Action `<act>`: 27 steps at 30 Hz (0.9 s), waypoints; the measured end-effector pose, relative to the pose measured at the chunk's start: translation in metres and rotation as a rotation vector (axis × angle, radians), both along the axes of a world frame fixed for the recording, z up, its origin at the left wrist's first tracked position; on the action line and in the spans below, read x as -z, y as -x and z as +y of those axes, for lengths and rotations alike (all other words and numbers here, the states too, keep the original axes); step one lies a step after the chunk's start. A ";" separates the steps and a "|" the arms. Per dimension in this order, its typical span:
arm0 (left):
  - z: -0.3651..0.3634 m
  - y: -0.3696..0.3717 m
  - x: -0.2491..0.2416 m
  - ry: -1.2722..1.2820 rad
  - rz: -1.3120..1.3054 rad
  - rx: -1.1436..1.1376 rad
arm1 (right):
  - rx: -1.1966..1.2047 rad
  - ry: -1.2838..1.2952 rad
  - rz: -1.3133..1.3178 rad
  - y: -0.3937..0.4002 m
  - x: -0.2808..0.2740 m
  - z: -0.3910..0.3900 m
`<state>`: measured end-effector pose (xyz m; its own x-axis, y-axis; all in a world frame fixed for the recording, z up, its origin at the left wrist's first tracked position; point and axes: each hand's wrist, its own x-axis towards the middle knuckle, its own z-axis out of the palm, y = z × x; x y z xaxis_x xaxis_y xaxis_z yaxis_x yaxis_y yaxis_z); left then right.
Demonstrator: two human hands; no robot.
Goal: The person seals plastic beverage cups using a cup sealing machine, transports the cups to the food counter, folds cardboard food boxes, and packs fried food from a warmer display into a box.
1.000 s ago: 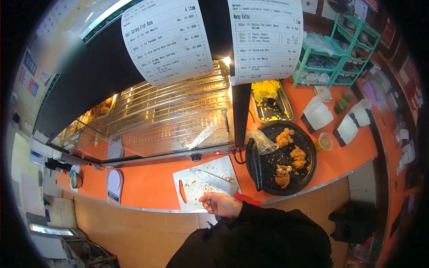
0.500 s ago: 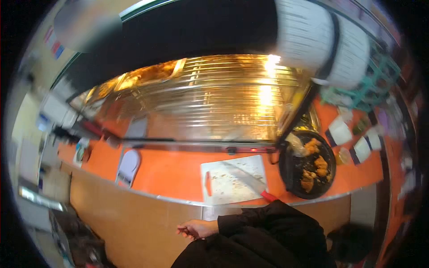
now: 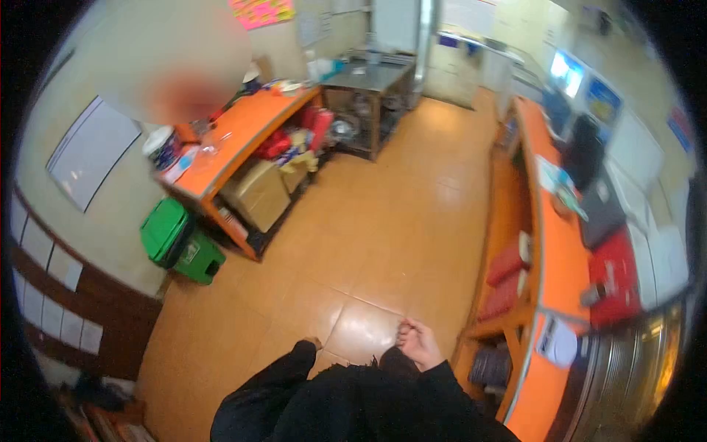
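My right hand [image 3: 418, 345] hangs in front of my body over the tiled floor [image 3: 368, 258]. Its fingers are curled in, and nothing shows in them. Of my left hand [image 3: 314, 342], only a small part sticks out past the dark sleeve, also above the floor; its fingers are hidden. Neither hand touches a counter. Nearest to the right hand is the orange counter [image 3: 556, 276] on the right, with red items [image 3: 508, 274] on the shelf below it.
A green pedal bin [image 3: 184, 239] stands at the left by an orange table [image 3: 250, 129] with cardboard boxes [image 3: 258, 195] beneath. Behind is a metal table [image 3: 372, 77]. Tiled floor runs between the table and the right counter. A lit display case [image 3: 641, 361] is at the lower right.
The view has swung left from the counter with the cutting board, knife and black pan of fried pieces to the aisle. Those things are out of view; both hands now show.
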<state>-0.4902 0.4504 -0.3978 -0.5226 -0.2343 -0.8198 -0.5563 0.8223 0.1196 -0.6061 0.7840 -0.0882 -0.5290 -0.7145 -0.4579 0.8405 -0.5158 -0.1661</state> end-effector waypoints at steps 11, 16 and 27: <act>-0.226 0.281 -0.040 -0.094 0.429 -0.654 | -0.127 -0.185 0.271 0.478 0.003 -0.209; -0.298 0.330 -0.045 -0.428 0.367 -1.050 | -0.429 -0.283 0.468 0.658 -0.014 -0.438; -0.620 0.776 -0.168 0.085 1.473 -0.632 | -0.303 -1.368 2.307 1.054 0.013 -0.937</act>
